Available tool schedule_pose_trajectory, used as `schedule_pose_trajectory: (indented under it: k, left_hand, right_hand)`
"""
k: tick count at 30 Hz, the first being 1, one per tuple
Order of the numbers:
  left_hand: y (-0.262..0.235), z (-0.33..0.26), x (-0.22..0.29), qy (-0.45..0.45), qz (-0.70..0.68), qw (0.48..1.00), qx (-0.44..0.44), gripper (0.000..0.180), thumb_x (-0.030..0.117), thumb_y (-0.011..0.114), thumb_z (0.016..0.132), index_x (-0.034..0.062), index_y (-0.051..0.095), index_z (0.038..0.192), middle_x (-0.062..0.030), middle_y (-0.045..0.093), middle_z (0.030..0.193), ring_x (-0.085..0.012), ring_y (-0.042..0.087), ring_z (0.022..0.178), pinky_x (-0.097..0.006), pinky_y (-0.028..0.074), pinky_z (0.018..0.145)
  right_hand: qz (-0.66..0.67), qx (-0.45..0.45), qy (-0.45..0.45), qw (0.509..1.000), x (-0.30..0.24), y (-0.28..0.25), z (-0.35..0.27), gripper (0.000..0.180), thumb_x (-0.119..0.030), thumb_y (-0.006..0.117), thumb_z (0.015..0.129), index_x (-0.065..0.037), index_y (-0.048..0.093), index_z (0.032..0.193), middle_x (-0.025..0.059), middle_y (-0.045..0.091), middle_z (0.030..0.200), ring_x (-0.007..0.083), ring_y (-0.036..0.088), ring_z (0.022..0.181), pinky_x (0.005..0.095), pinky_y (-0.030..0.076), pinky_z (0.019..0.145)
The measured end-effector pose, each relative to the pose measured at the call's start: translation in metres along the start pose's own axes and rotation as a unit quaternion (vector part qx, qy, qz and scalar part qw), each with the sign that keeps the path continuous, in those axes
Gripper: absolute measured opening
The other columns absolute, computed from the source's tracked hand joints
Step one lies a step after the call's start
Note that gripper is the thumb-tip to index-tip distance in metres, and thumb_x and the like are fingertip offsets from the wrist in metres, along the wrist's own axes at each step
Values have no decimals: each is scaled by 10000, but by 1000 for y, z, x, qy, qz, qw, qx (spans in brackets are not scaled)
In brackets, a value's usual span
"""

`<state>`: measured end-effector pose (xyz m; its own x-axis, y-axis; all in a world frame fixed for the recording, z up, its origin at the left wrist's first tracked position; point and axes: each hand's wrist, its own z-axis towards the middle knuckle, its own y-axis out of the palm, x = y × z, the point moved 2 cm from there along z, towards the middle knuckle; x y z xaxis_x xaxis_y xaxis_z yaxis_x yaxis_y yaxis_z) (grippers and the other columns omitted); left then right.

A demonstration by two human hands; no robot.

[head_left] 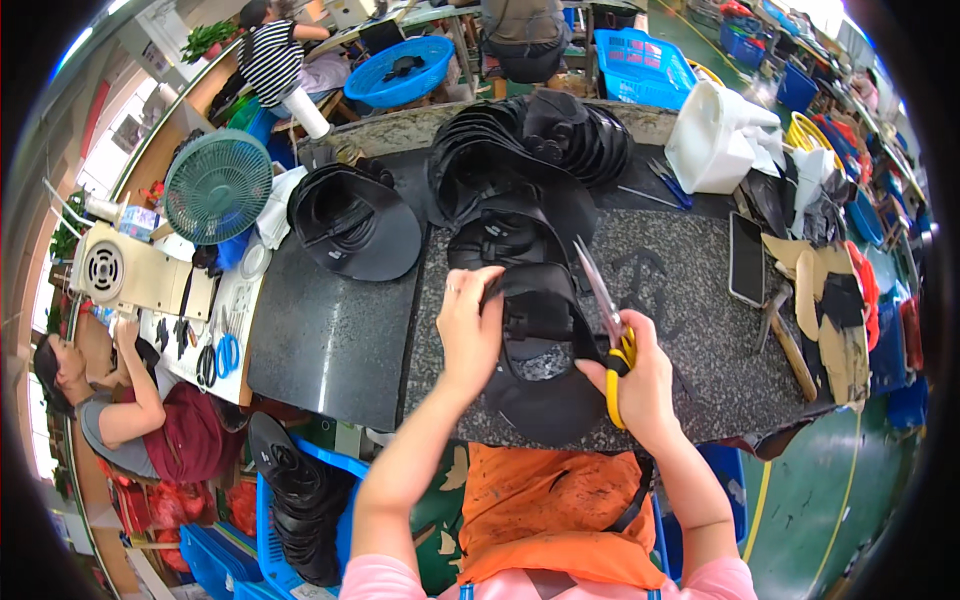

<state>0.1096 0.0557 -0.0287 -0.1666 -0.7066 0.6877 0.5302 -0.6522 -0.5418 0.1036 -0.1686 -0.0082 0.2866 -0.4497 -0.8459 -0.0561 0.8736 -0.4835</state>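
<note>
A black shoe upper [540, 405] with a rounded front lies near the table's front edge, in front of me. My left hand [472, 330] is closed on its upper left edge, thumb and fingers pinching it. In my right hand [640, 378] is a pair of scissors [622, 365] with yellow and black handles. Their blades point up and away from me, over the right side of the piece. Just beyond lies a row of overlapping black uppers [505, 235], running into a large stack [570, 135] at the back.
Another stack of uppers [360, 235] sits at left. To the right are a phone [746, 258], a hammer [785, 340], cardboard pieces [835, 320] and a white container [710, 140]. A co-worker [130, 410] sits by a sewing machine [125, 270] at left; a blue crate [300, 520] stands below.
</note>
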Motion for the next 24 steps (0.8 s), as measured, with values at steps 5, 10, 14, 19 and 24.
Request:
schedule_pose_trajectory:
  k: [5, 10, 14, 19, 24]
  left_hand:
    - [11, -29, 29, 96, 97, 989, 62, 470, -2, 690, 767, 82, 605, 1221, -125, 644, 916, -316, 629, 712, -394, 500, 653]
    - [-7, -31, 36, -55, -106, 978, -172, 131, 97, 634, 903, -6, 703, 945, -97, 704, 763, -200, 670, 621, -282, 477, 567]
    - [-19, -47, 34, -250, -633, 700, -217, 293, 218, 664, 863, -55, 713, 957, -51, 731, 887, -111, 671, 720, -232, 519, 670]
    - [-11, -31, 2, -234, -447, 788, -354, 132, 102, 648, 905, 15, 637, 807, 71, 573, 699, -11, 508, 697, -200, 420, 633]
    - [-29, -33, 52, 5, -88, 996, 18, 95, 32, 652, 862, -18, 655, 943, -81, 663, 899, -170, 626, 841, -281, 476, 787]
  right_hand:
    - [29, 27, -78, 996, 6, 13, -11, 422, 25, 759, 739, -61, 565, 1104, 115, 623, 903, 278, 648, 820, 351, 518, 716]
    - [29, 0, -118, 993, 6, -13, 1, 434, 107, 702, 727, -42, 571, 1114, 94, 611, 875, 221, 666, 774, 318, 530, 697]
    - [153, -116, -74, 979, 21, -31, 12, 379, 69, 702, 784, -34, 571, 1125, 54, 593, 971, 133, 585, 904, 275, 465, 804]
    - [499, -266, 49, 824, 23, -50, 11, 437, 42, 710, 749, -70, 557, 1143, 18, 574, 1054, 97, 526, 972, 285, 432, 868]
    - [298, -51, 61, 951, 22, -44, 0, 407, 21, 692, 794, -89, 540, 1155, -15, 525, 976, 81, 490, 927, 251, 402, 840]
